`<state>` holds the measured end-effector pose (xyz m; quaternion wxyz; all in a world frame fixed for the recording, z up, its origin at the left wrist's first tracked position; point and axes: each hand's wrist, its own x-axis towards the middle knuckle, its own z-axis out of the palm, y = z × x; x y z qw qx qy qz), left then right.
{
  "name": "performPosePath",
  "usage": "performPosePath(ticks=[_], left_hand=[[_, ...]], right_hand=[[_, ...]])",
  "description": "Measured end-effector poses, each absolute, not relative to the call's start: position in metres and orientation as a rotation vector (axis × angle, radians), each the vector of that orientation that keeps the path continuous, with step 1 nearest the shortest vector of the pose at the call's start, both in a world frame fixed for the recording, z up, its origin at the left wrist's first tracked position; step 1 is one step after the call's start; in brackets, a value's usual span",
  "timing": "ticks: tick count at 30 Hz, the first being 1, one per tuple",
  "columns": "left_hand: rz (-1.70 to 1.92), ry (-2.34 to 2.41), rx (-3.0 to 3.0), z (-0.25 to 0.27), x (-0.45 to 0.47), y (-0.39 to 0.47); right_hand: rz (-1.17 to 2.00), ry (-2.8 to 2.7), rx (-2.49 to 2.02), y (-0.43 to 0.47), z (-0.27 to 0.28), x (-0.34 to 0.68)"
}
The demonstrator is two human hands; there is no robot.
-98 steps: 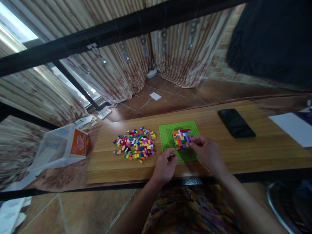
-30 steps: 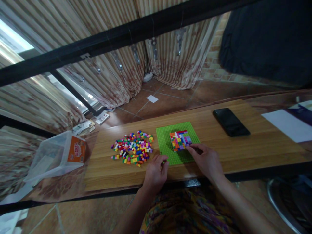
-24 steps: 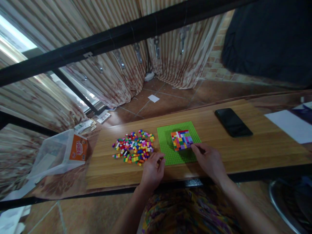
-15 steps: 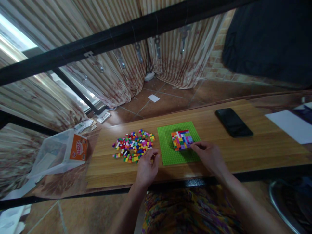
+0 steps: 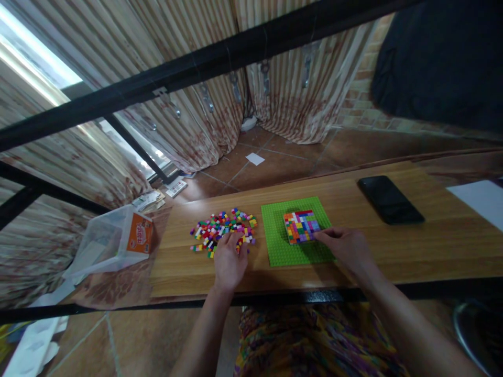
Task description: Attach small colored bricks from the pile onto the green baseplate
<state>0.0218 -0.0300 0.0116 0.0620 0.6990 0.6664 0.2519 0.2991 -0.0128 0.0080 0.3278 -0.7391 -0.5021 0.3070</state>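
Many small coloured building bricks (image 5: 212, 226) lie in a loose pile on the left part of the wooden table. My left hand (image 5: 231, 259) is over the pile's near right side, thumb and fingers apart, its fingertips among the bricks. A green studded baseplate (image 5: 271, 251) lies to the right of the pile. On it is a square block of multicoloured bricks (image 5: 301, 226) fitted closely together, with a red strip along its far edge. My right hand (image 5: 346, 248) pinches the block's near right corner between thumb and fingers; the fingertips partly cover that corner.
A black phone (image 5: 391, 199) lies on the table (image 5: 346, 188) right of the baseplate, with white paper (image 5: 477, 196) beyond it. Left of the table stands a clear plastic box (image 5: 106, 243) with an orange label. A dark metal bar (image 5: 188, 65) crosses above.
My left hand has moved left and forward onto the brick pile, and its fingers have spread. My right hand stays at the block's corner. The camera view has shifted slightly.
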Motion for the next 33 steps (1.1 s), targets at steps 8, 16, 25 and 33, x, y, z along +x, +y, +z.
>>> performPosePath(ticks=[8,16,25,33], left_hand=[[0.734,2.012,2.134,0.009,0.013,-0.037],[0.739,1.976,2.185,0.005,0.021,-0.034],[0.595,2.015,2.274,-0.001,0.041,-0.025],[0.777,1.633,2.344,0.011,0.072,-0.028]], right_hand=[[0.802,-1.317,-1.811,-0.026,-0.004,0.301],[0.793,-1.138,-1.72,-0.034,-0.012,0.302],[0.786,-1.162,-1.688,-0.035,-0.02,0.303],[0.747,-1.172,-1.613,-0.035,-0.026,0.302]])
